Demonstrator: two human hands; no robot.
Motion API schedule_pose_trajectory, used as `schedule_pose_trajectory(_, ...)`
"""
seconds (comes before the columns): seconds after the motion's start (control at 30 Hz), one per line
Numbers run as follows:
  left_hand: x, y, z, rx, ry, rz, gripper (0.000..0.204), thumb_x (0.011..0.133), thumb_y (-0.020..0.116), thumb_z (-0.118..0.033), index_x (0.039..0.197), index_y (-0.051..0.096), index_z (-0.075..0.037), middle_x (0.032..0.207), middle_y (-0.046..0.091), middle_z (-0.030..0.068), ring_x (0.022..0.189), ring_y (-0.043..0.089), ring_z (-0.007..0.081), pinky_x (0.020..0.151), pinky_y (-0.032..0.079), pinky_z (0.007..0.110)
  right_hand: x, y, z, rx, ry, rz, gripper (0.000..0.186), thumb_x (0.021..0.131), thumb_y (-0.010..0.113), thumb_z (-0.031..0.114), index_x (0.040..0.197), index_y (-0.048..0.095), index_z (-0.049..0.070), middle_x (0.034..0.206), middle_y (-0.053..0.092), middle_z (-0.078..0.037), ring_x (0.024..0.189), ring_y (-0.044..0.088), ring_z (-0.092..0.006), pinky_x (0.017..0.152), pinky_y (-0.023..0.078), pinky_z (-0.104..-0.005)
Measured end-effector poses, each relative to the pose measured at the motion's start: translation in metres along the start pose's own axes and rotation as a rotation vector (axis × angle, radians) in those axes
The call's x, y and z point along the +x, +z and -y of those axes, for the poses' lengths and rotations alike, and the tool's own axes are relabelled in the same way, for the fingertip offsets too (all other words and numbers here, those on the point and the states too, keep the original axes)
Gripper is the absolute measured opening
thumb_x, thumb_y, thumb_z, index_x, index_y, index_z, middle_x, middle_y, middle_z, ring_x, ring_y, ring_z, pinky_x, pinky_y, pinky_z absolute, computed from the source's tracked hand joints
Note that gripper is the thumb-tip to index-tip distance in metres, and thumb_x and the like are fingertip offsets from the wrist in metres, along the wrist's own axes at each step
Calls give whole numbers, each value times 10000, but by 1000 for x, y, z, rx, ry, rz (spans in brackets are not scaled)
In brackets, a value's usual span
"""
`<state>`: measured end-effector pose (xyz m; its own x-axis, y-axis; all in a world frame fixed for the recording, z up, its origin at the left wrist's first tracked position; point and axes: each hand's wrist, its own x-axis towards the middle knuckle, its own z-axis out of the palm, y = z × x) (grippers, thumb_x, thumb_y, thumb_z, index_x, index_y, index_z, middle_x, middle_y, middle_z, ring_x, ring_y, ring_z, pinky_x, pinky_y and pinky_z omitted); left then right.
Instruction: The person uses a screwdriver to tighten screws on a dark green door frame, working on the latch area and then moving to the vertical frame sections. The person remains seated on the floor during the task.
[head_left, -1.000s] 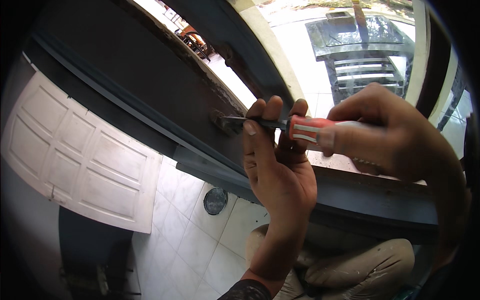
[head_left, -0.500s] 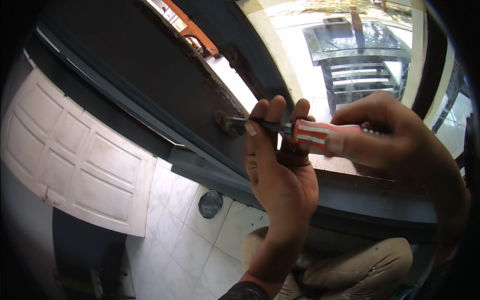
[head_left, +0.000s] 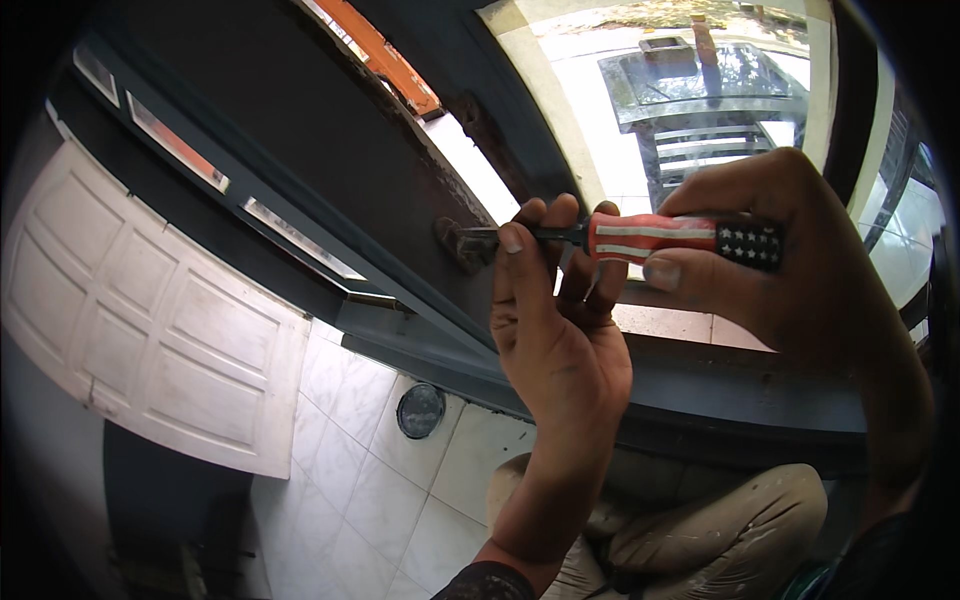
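My right hand (head_left: 770, 260) holds a screwdriver (head_left: 660, 238) by its red, white and dark, star-patterned handle, gripping it between thumb and curled fingers. My left hand (head_left: 555, 350) pinches the dark shaft near its tip, thumb on top and fingers curled up behind. The thin tip points left at a dark metal fitting (head_left: 455, 240) on the dark painted frame board (head_left: 280, 130), beside a worn, chipped edge. Whether the tip touches the fitting I cannot tell.
A glass pane (head_left: 660, 100) at upper right shows a dark slatted bench beyond it. A white panelled door (head_left: 150, 310) stands at left. A round dark lid or dish (head_left: 420, 410) lies on the white tiled floor (head_left: 380, 500). My bent knee (head_left: 760, 510) shows below.
My right hand has turned the handle, so its starred end now shows, and sits a little higher. My left hand stays at the shaft. The view has shifted slightly.
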<state>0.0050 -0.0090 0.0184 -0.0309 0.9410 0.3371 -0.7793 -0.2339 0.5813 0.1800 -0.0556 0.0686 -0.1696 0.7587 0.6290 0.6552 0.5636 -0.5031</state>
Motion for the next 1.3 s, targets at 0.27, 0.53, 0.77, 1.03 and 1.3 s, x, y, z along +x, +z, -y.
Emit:
schedule_pose_trajectory(0.27, -1, -6, 5, -53, -59, 36, 359, 1065, 597, -391, 1263, 615, -91, 1197, 721, 51, 1136, 706, 232, 987, 596, 350, -3, 9, -15, 342, 198, -64, 419, 883, 844, 151, 1168, 556, 44, 1003, 670, -127, 819, 699, -143, 684, 576, -283)
schedule_pose_trajectory(0.53, -3, -3, 9, -60, 34, -39, 356, 1088, 567, -343, 1297, 594, -55, 1180, 723, 95, 1100, 735, 280, 879, 641, 337, -8, 11, -5, -392, -313, 11, 550, 734, 917, 303, 1141, 700, 4, 791, 653, -93, 668, 671, -189, 571, 517, -344)
schedule_pose_trajectory(0.77, -4, -10, 5, 60, 37, 9, 318, 1078, 590, -361, 1282, 634, -122, 1225, 715, 9, 1149, 698, 199, 970, 586, 364, 15, -1, 19, 524, 738, 144, 412, 914, 796, 311, 1125, 697, -29, 758, 676, -149, 654, 709, -170, 566, 530, -336)
schedule_pose_trajectory(1.03, 2, 2, 15, -12, 68, -73, 367, 1104, 521, -365, 1325, 578, -77, 1232, 709, 72, 1141, 710, 225, 840, 642, 297, 9, 17, -33, -308, -364, -28, 448, 765, 915, 292, 995, 699, -26, 770, 694, -111, 581, 656, -212, 513, 495, -340)
schedule_pose_trajectory(1.3, -4, -5, 14, 25, 69, -24, 375, 1098, 528, -377, 1314, 577, -74, 1241, 700, 77, 1139, 709, 249, 879, 641, 343, 2, 16, -27, 19, -206, 111, 379, 823, 845, 256, 1035, 683, -13, 740, 644, -109, 562, 630, -176, 502, 465, -317)
